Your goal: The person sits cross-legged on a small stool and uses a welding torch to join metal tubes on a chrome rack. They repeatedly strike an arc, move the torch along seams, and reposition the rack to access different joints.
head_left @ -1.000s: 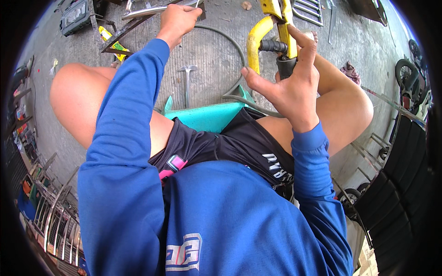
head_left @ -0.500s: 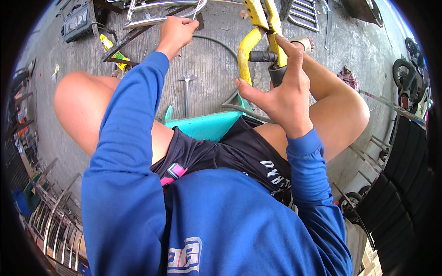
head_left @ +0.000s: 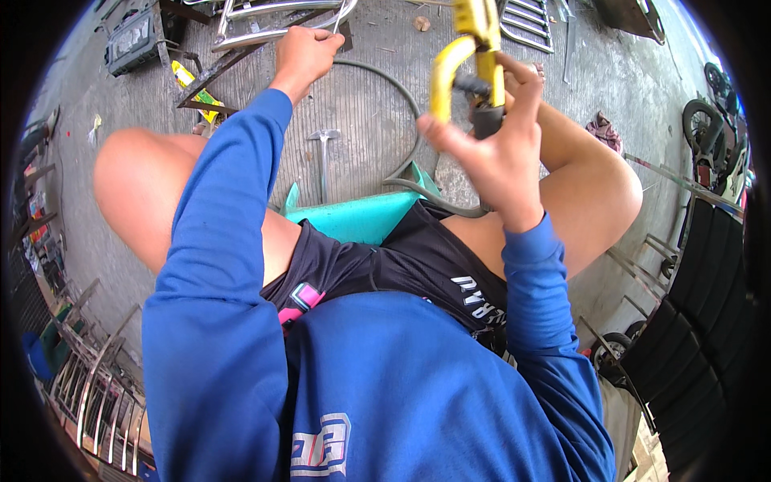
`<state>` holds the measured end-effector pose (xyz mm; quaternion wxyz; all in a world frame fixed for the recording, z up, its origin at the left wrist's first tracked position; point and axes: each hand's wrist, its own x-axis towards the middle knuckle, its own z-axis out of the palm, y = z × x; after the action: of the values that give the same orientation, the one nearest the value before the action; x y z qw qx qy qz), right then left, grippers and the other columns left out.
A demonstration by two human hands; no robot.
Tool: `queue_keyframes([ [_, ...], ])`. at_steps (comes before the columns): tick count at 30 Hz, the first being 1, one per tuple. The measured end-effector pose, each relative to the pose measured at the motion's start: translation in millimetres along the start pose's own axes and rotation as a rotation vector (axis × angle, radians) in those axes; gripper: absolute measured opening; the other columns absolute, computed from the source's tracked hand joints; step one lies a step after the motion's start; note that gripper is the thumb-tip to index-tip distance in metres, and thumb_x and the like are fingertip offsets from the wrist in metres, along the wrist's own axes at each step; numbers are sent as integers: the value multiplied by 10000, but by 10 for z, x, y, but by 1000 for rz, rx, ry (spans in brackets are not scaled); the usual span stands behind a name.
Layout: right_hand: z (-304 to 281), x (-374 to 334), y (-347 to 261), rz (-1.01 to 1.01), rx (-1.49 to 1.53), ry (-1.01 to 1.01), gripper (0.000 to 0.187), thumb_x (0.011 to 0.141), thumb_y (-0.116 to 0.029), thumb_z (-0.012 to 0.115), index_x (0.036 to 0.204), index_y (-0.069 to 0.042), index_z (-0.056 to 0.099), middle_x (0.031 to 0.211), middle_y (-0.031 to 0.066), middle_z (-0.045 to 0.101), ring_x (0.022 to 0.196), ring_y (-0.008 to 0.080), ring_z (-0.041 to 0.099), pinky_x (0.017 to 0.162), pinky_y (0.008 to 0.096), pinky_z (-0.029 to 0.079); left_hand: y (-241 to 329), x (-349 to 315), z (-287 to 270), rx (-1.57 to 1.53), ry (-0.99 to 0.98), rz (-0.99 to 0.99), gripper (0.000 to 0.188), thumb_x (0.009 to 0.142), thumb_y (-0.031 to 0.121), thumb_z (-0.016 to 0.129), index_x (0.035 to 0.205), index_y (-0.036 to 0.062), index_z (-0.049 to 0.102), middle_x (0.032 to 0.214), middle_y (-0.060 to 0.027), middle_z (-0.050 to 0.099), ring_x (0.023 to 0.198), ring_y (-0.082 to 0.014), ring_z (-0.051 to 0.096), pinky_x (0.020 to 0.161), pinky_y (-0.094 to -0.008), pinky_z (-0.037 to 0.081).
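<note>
In my right hand [head_left: 499, 153] is a yellow welding electrode holder [head_left: 487, 42] with a curved lever and a dark handle. My thumb lies by the lever's lower end, and motion smears the hand and the tool. Further left, my left hand [head_left: 307, 58] pinches a thin pale rod [head_left: 339, 18], whose far end leaves the picture. That hand is beside a shiny tubular metal frame [head_left: 257, 38]; whether it touches the frame I cannot tell. A hammer-shaped metal tool [head_left: 324, 157] lies on the floor between my knees.
I sit over a turquoise plastic stool [head_left: 353, 221]. A grey cable [head_left: 414, 104] curves across the concrete floor. Angled steel pieces [head_left: 210, 84] and a yellow-green packet [head_left: 193, 87] are at left, near a dark case [head_left: 135, 40]. Black padded panels [head_left: 683, 297] stand at right.
My right hand and the electrode holder have shifted slightly right and tilted. The holder's two jaw arms appear closer together, and its lever nearer the body. My left hand has barely moved.
</note>
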<state>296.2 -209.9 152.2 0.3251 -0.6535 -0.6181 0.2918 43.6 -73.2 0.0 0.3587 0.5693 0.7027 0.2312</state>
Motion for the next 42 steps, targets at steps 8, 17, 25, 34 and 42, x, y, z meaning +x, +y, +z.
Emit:
queue_keyframes([
  [8, -152, 69, 8, 315, 413, -43, 901, 861, -304, 882, 1521, -32, 333, 946, 85, 636, 583, 89, 559, 474, 242, 484, 88, 30, -37, 71, 8, -10, 317, 875, 399, 795, 1037, 139, 874, 884, -139, 816, 848, -295, 792, 881, -408, 608],
  [17, -57, 52, 64, -131, 110, 40, 954, 771, -305, 982, 1474, -32, 399, 946, 80, 684, 770, 118, 656, 698, 255, 572, 57, 67, -207, -351, -146, -4, 280, 971, 263, 749, 957, -10, 808, 792, -40, 748, 702, -94, 681, 673, -286, 552],
  [25, -277, 240, 92, 559, 902, -180, 467, 986, -461, 714, 1224, -111, 517, 849, 22, 584, 573, 86, 546, 455, 225, 476, 128, -16, -197, 130, 8, 177, 261, 953, 201, 673, 861, 0, 812, 721, -181, 753, 621, -305, 733, 630, -421, 593],
  [34, -14, 83, 5, -531, -135, 40, 1101, 676, -290, 1024, 1523, -70, 354, 1132, 129, 666, 833, 121, 663, 693, 278, 574, 169, 83, -214, 93, -140, 185, 285, 901, 259, 660, 933, 20, 811, 805, -236, 754, 751, -391, 742, 715, -468, 578],
  [42, -514, 375, -27, 372, 826, -62, 579, 988, -429, 659, 1334, -5, 472, 789, 92, 573, 547, 104, 541, 418, 222, 461, 354, -33, -1355, 511, 411, 486, 234, 986, 243, 677, 1068, 52, 784, 1036, -237, 754, 986, -445, 715, 864, -518, 555],
])
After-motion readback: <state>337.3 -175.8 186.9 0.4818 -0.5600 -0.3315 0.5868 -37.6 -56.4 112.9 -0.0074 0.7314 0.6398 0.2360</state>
